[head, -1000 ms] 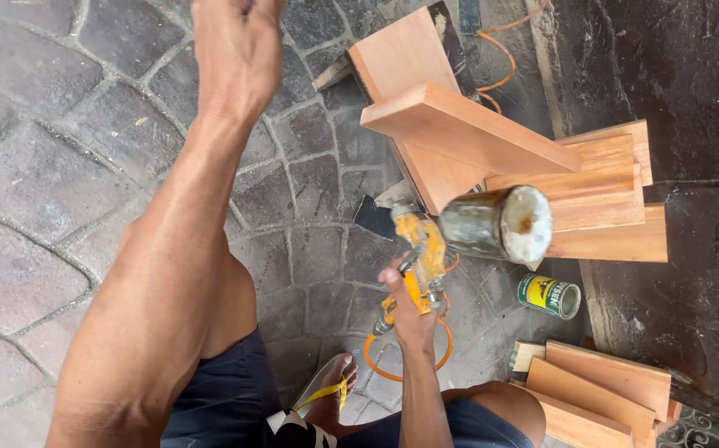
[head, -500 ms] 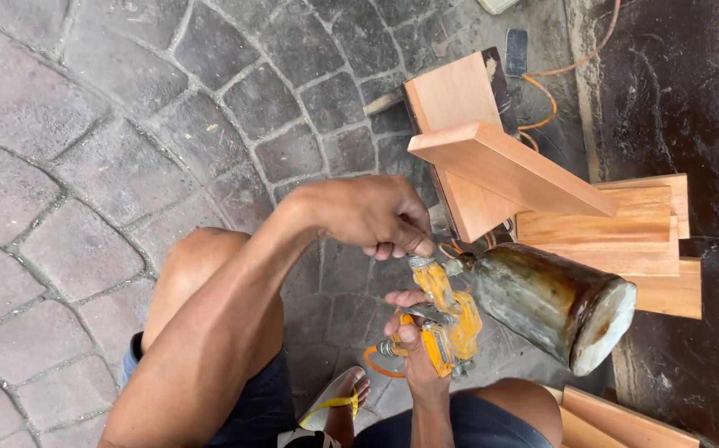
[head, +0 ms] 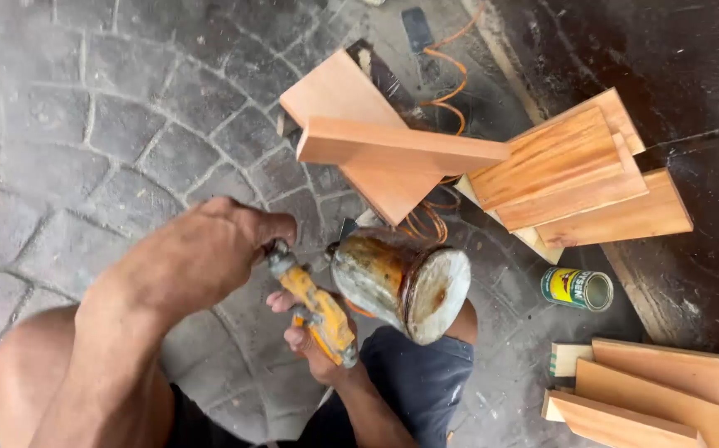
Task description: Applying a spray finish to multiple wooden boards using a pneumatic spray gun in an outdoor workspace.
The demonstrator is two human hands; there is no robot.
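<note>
My right hand (head: 308, 338) grips the yellow handle of a spray gun (head: 320, 314), low in the middle of the view. The gun's stained metal cup (head: 401, 282) lies tilted, with its lid end towards me. My left hand (head: 198, 253) reaches in from the left, fingers pinched on the small knob at the gun's upper end. Just beyond the gun, two pale wooden boards (head: 393, 148) are joined at an angle, one standing on the stone paving.
A stack of darker boards (head: 575, 178) lies at the right on a dark surface. More pale boards (head: 654, 390) are at the lower right. A small open tin (head: 577, 288) lies on its side beside them. An orange coiled hose (head: 446, 79) runs behind the boards.
My left arm has come down from raised overhead, and its hand now pinches the gun's knob. The gun and its cup have come closer and tilted.
</note>
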